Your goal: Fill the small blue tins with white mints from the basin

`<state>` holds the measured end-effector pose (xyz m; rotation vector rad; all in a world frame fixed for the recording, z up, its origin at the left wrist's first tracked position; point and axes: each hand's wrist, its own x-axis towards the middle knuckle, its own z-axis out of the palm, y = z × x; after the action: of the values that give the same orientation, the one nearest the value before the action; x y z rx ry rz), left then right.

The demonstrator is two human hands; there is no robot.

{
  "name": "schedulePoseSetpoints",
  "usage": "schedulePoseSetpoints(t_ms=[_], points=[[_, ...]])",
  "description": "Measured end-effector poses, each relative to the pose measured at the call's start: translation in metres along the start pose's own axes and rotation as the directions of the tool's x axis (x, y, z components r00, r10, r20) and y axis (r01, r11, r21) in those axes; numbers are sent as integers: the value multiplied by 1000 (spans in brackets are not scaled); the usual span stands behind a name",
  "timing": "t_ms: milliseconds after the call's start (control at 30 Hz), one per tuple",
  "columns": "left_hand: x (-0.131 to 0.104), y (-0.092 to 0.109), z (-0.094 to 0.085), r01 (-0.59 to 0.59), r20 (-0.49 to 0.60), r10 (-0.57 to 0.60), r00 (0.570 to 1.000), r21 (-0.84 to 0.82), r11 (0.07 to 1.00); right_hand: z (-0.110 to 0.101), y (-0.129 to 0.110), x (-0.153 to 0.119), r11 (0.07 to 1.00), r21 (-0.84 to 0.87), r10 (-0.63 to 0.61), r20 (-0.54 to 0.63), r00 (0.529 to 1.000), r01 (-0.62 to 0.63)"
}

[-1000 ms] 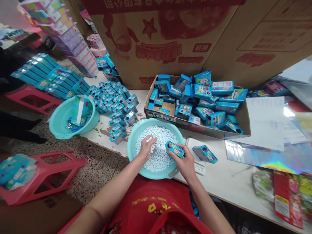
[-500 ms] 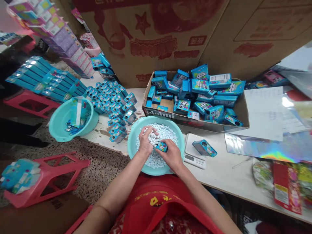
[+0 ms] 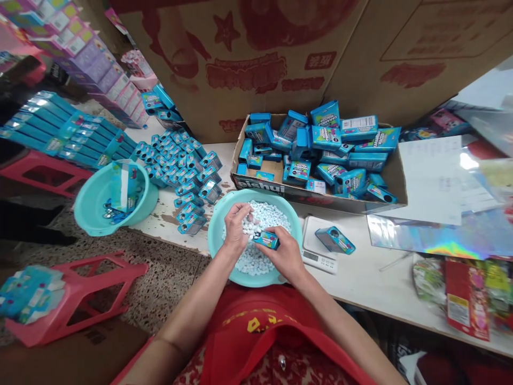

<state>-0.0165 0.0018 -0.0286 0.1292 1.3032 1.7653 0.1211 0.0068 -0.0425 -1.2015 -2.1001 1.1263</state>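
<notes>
Over a turquoise basin (image 3: 215, 235) of small white candies (image 3: 276, 214), my right hand (image 3: 287, 254) grips a small blue candy box (image 3: 267, 240), lying tilted with its opening toward the left. My left hand (image 3: 235, 227) is curled around a heap of white candies (image 3: 250, 226) beside that opening. Its thumb and fingers partly hide the candies. On a white kitchen scale (image 3: 320, 262) right of the basin rests another blue candy box (image 3: 335, 240).
Behind the basin stands an open carton (image 3: 320, 200) of blue boxes. Many blue boxes stand in rows (image 3: 172, 160) at left, near a second turquoise basin (image 3: 90, 227). Papers (image 3: 433, 182) and candy bags (image 3: 467, 299) lie right; red stools (image 3: 80, 289) stand at left.
My left hand has turned, its fingers closing over the candies near the box opening. The right hand's box has shifted slightly right and up. The whole view has moved a little.
</notes>
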Motion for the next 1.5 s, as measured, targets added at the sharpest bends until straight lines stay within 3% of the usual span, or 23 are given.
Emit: schedulePoseSetpoints(t_ms=[200,367,533,667,967,1167,1500], points=[[-4,-1,2,4,40,-7,999,71,997,1,-1,3,1000,-18,16,61,998,-15],[-4,6,0,-69,39,66,997,84,994,2,-7,4,999,40,1,19,1000,-2],[0,10,-6,-119,144,99,985,141,983,7,-9,14,999,42,-5,38,999,3],[-1,11,-8,-120,164,95,982,154,981,9,-9,18,999,48,-25,28,999,24],[-2,8,-1,-128,88,118,989,126,984,10,-8,16,996,94,-8,13,1000,7],[2,0,11,-188,80,175,981,205,961,4,-8,27,996,92,-9,-12,1000,10],[-6,10,16,-210,71,202,977,131,969,5,-11,22,979,201,51,-26,998,-45]])
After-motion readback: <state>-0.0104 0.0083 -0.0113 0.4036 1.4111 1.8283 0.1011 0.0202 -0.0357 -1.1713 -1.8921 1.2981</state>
